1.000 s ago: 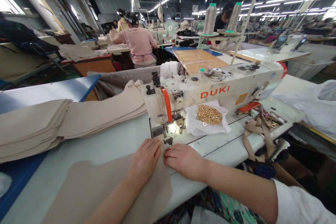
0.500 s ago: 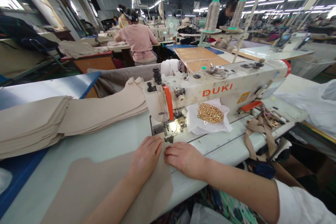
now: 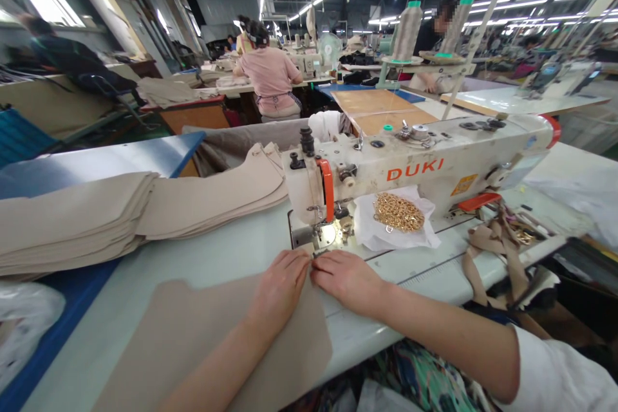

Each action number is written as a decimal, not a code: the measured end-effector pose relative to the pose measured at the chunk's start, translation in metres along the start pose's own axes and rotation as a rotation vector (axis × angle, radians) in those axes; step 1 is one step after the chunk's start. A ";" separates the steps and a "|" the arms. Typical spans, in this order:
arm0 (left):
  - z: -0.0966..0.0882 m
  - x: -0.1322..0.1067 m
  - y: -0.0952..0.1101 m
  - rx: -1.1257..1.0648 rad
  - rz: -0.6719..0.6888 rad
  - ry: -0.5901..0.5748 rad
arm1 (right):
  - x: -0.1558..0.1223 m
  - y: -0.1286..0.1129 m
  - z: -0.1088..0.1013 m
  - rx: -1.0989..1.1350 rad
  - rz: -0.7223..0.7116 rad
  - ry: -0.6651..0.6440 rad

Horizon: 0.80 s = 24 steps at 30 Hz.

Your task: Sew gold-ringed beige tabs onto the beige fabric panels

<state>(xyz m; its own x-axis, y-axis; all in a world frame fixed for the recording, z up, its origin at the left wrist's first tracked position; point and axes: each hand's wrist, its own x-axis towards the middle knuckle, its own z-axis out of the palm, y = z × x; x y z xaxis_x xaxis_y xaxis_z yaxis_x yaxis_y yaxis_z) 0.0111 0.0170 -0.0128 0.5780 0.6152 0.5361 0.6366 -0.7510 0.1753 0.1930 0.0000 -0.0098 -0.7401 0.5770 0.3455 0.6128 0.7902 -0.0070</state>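
Note:
A large beige fabric panel (image 3: 207, 318) lies flat on the pale table of a sewing machine (image 3: 415, 154) marked DUKI. Its upper corner sits just in front of the lit needle area (image 3: 328, 234). My left hand (image 3: 282, 283) is closed on the panel's edge near that corner, thumb and fingers together. Close beside it, my right hand (image 3: 347, 280) pinches the same edge with its fingers curled inward. Both sets of fingertips nearly meet, and they hide exactly how the edge is held.
Stacked beige panels (image 3: 212, 199) lie to the left. Small gold metal pieces (image 3: 398, 211) rest on white paper (image 3: 364, 225) by the machine. Beige straps (image 3: 499, 251) hang at the right. Thread cones (image 3: 408, 32) stand behind. A co-worker in pink (image 3: 270, 74) sits farther back.
The camera view has shifted, so the scene sits slightly farther right. Both hands stay at the panel's corner, and their fingertips are a little closer together.

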 end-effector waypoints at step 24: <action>0.021 0.024 -0.005 -0.052 -0.051 0.057 | 0.008 0.034 -0.005 -0.049 -0.009 -0.040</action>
<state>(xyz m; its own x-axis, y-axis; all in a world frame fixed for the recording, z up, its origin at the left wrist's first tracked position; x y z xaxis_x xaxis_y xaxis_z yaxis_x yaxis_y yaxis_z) 0.0322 0.0409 -0.0177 0.5144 0.6396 0.5713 0.6363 -0.7313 0.2458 0.2097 0.0307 -0.0031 -0.7556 0.5784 0.3074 0.6179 0.7851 0.0418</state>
